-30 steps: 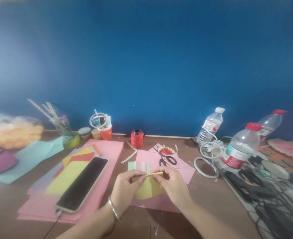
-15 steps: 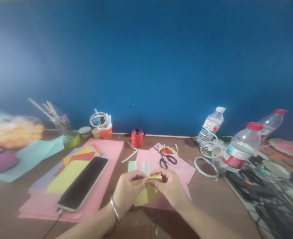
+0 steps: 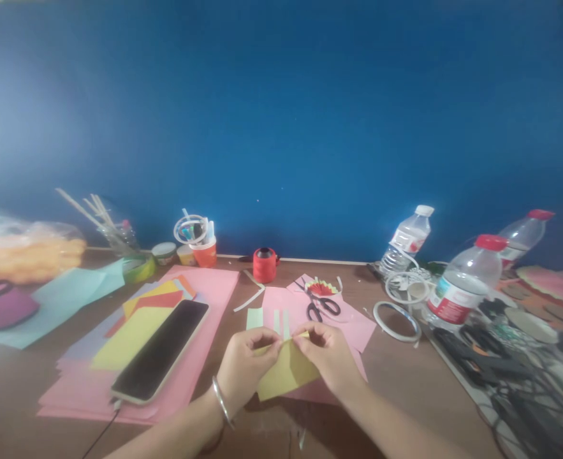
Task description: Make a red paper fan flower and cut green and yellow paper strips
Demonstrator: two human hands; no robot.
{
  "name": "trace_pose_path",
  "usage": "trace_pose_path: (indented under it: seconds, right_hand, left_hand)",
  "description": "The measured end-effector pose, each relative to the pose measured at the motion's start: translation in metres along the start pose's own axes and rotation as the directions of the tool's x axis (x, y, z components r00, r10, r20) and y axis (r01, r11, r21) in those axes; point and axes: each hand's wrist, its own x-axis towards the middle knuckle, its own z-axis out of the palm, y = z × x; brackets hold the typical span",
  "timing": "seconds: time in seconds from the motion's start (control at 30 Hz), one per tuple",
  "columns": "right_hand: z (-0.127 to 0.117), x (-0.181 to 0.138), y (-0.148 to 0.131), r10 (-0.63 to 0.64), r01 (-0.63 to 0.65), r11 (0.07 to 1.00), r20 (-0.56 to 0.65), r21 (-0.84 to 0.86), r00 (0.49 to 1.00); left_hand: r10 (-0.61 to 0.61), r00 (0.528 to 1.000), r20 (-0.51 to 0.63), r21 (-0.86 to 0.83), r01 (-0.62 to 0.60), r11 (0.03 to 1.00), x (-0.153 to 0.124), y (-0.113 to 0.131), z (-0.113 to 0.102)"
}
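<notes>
A piece of yellow paper [image 3: 285, 371] is pinched at its far edge by both hands, above pink sheets [image 3: 274, 298] on the table. My left hand [image 3: 250, 357], with a silver bangle at the wrist, grips it between thumb and fingers. Close beside it, my right hand [image 3: 326, 354] pinches the same edge. Fingertips hide part of that edge. Just beyond lie pale strips [image 3: 282, 322] and a light green paper piece [image 3: 255, 317]. Black-handled scissors [image 3: 322, 306] rest on the pink paper, near a red and yellow pleated paper piece [image 3: 320, 289].
At left, a phone [image 3: 161, 350] lies on stacked coloured paper [image 3: 71, 389]. A red spool [image 3: 264, 266] and a cup of pens [image 3: 204, 253] stand near the wall. On the right are a tape roll [image 3: 379, 315], water bottles [image 3: 467, 284] and tangled cables [image 3: 525, 382].
The fingertips of my right hand have shifted slightly along the yellow paper's edge, and the paper's near part faces me more flatly. My left hand stays nearly in place.
</notes>
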Motion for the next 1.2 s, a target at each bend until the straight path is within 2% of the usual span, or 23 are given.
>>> trace_pose_path:
  seconds: [0.23,0.7,0.9,1.0,1.1,1.2]
  right_hand:
    - [-0.008,0.006,0.005,-0.026,0.026,0.999,-0.019,-0.04,0.999]
    - [-0.007,0.005,0.007,0.002,-0.002,0.999,-0.007,-0.053,1.0]
    - [-0.01,0.006,0.01,0.011,-0.011,1.0,0.001,0.014,1.0]
    - [-0.011,0.005,0.008,-0.003,0.001,0.998,0.032,0.066,0.999]
    - [-0.007,0.001,0.006,-0.019,0.006,0.995,0.133,0.096,0.991]
    - [0.001,-0.003,0.008,0.02,-0.024,0.999,0.136,0.028,0.99]
  left_hand:
    - [-0.067,0.997,0.031,-0.067,0.069,0.995,0.005,-0.004,-0.001]
    - [-0.035,0.998,0.055,-0.015,0.036,0.999,0.001,-0.002,-0.002]
    - [-0.019,0.997,0.071,0.014,0.018,1.0,0.001,0.0,-0.003]
    - [-0.014,0.997,0.078,0.017,0.013,1.0,0.001,-0.001,-0.002]
    - [-0.01,0.997,0.076,0.008,0.01,1.0,0.001,-0.002,-0.001]
    - [-0.003,0.996,0.086,-0.001,0.003,1.0,0.001,-0.002,0.001]
